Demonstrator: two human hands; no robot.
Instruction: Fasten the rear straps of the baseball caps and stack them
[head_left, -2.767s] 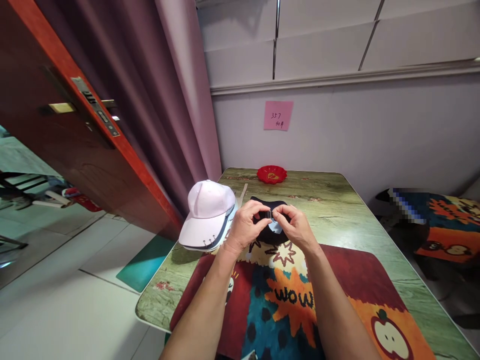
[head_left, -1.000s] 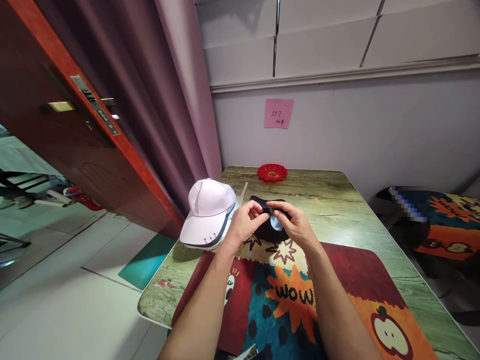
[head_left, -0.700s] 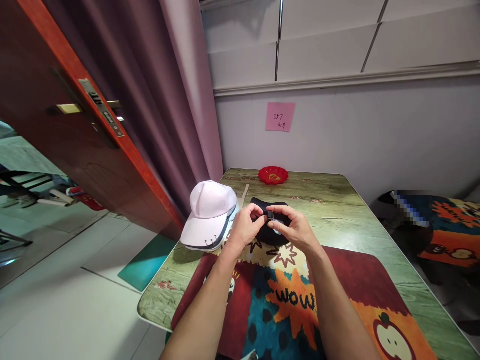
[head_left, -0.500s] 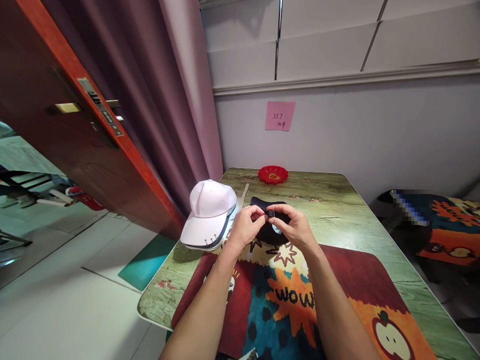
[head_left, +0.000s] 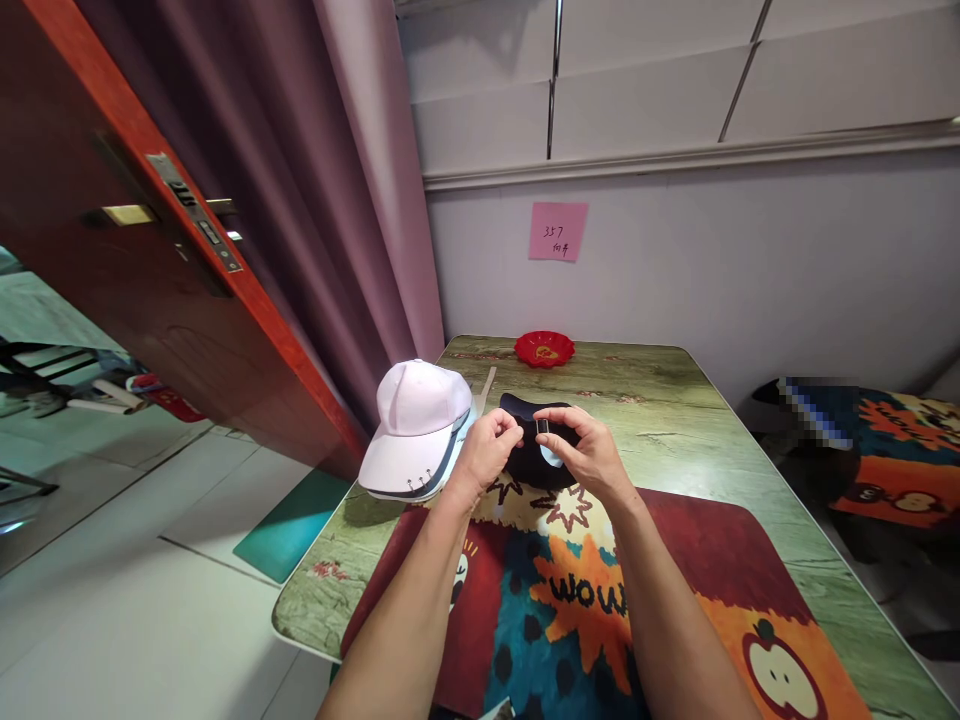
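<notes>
My right hand (head_left: 589,450) pinches a small black piece with pale edges (head_left: 541,427) between thumb and forefinger; its exact kind is too small to tell. Close by on its left, my left hand (head_left: 487,450) has its thumb and fingertips pressed together, and whatever they may hold cannot be made out. Under and behind both hands lies a black soft-looking item (head_left: 536,468) with a light round patch, partly covered by the fingers. To the left of my left hand sits a white baseball cap (head_left: 424,400) with a dark-trimmed brim and small metal rings.
A red scalloped dish (head_left: 544,349) stands at the table's far edge. The colourful mat (head_left: 555,600) covers the near part of the wood-patterned table (head_left: 660,400). A pale flat strip (head_left: 489,384) lies behind the cap. An open door (head_left: 187,300) and curtain are at left.
My hands have parted slightly: the left fingertips have moved left, off the small black piece. The right hand still pinches it, and it now shows more plainly. The cap has stayed put.
</notes>
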